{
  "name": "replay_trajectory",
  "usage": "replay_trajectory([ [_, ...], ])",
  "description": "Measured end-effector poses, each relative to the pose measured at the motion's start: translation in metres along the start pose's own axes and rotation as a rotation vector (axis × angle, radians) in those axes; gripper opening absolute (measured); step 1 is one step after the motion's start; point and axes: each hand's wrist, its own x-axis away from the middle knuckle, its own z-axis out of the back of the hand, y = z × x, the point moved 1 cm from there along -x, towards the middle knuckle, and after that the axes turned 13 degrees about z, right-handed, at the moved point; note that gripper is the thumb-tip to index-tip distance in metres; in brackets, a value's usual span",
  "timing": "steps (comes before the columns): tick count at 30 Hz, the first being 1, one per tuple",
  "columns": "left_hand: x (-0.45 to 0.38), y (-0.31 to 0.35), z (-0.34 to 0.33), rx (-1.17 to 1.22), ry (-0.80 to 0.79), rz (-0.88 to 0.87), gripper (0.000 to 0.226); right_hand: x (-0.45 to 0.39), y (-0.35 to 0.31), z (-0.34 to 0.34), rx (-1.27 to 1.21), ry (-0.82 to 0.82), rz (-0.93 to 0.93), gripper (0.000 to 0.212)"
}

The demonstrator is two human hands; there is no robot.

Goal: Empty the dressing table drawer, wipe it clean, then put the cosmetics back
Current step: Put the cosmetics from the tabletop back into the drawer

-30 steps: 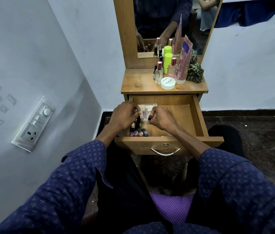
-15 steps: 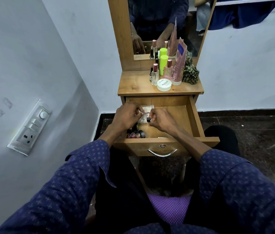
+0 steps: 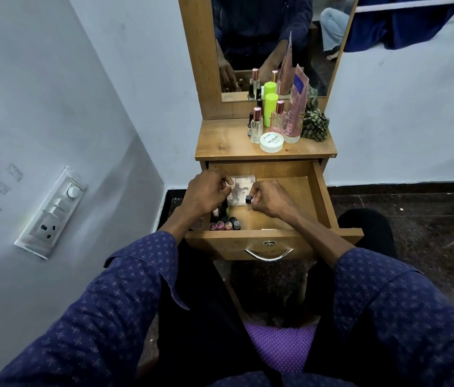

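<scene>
- Fingers (image 3: 255, 194) of the right hand (image 3: 271, 201) are curled and pinch a small dark-capped item (image 3: 248, 200) over the clear flat case (image 3: 241, 188).
- Fingers of the left hand (image 3: 206, 195) are curled above the case's left edge; whether they grip anything cannot be told.
- The drawer (image 3: 317, 191) is pulled open toward 6 o'clock. The case lies at its rear left, about 11 o'clock from the drawer's centre.
- A row of small bottles (image 3: 224, 225) stands in the front-left corner, at 7 o'clock, touching the front panel.
- On the table (image 3: 223, 143), at 12 o'clock from the drawer: a white round jar (image 3: 271, 142), a clear perfume bottle (image 3: 256, 127), a green can (image 3: 271, 108), a pink tube (image 3: 295, 107) and a checked cloth (image 3: 315, 125).
</scene>
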Motion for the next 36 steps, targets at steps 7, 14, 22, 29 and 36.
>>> replay_trajectory([
  [7, -0.017, 0.018, 0.005, 0.021, 0.080, -0.058, 0.013, -0.014, -0.017, 0.052, 0.044, 0.160, 0.076, 0.016],
  [14, -0.059, 0.048, 0.025, 0.101, 0.205, -0.088, 0.023, -0.035, -0.036, 0.115, 0.106, 0.517, 0.183, 0.020],
  [22, -0.111, 0.072, 0.033, 0.156, 0.211, -0.009, 0.055, -0.066, -0.031, 0.128, 0.164, 0.543, 0.056, 0.039],
  [29, -0.141, 0.070, 0.017, 0.223, 0.091, -0.032, 0.052, -0.085, -0.026, 0.120, 0.217, 0.466, -0.007, 0.032],
  [36, -0.154, 0.060, 0.003, 0.341, 0.117, -0.023, 0.031, -0.095, -0.023, 0.114, 0.156, 0.485, 0.067, 0.029],
])
